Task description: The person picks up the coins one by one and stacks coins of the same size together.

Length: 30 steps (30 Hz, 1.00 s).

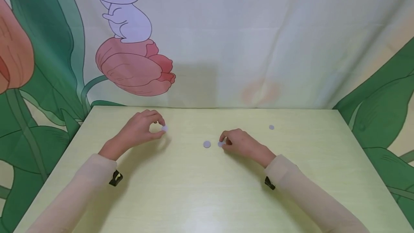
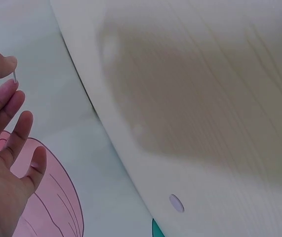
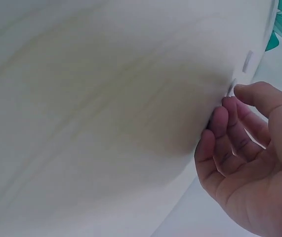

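My left hand (image 1: 141, 128) is raised over the left part of the table and pinches a small pale round disc (image 1: 164, 128) between thumb and index finger. In the left wrist view this disc (image 2: 15, 77) appears edge-on, with the other fingers spread apart. Low over the middle of the table, my right hand (image 1: 240, 142) pinches another pale disc (image 1: 220, 144) by thumb and fingertips. The right wrist view has that disc (image 3: 231, 88) at the thumb tip, close to the tabletop. Just left of the right hand, a similar disc (image 1: 207, 144) lies flat.
One more disc (image 1: 271, 127) lies toward the back right of the pale wooden table (image 1: 194, 197). In the left wrist view a disc (image 2: 177, 203) rests near the table's edge. A printed curtain (image 1: 242, 39) hangs right behind the back edge.
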### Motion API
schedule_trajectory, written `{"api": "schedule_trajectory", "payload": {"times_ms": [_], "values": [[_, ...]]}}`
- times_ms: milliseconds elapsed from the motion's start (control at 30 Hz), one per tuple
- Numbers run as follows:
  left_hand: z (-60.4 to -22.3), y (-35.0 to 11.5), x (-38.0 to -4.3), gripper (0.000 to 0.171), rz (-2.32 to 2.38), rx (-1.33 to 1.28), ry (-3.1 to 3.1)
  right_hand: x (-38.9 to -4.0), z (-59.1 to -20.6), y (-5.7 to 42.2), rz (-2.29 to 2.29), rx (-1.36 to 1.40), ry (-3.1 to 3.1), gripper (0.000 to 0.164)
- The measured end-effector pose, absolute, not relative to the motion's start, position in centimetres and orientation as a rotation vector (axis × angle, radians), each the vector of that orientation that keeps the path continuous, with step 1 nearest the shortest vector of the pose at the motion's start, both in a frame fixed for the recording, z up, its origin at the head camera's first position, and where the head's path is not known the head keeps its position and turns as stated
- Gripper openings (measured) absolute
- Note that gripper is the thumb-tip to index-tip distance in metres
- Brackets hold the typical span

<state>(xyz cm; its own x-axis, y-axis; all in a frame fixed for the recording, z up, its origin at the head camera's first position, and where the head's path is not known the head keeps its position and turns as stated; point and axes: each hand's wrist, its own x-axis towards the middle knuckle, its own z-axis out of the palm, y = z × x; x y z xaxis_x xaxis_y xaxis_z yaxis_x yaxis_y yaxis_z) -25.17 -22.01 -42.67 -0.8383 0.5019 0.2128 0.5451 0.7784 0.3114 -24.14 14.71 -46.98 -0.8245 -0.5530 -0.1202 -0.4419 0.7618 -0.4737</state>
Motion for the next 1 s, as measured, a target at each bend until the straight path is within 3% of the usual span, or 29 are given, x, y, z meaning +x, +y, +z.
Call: {"api": "schedule_trajectory", "payload": {"times_ms": [1000], "values": [[-42.4,-19.2,-24.9,0.021,-0.731,-0.948,-2.841,-24.9,-47.6,14.8,-0.650,-0.822,2.736,0.014]]}}
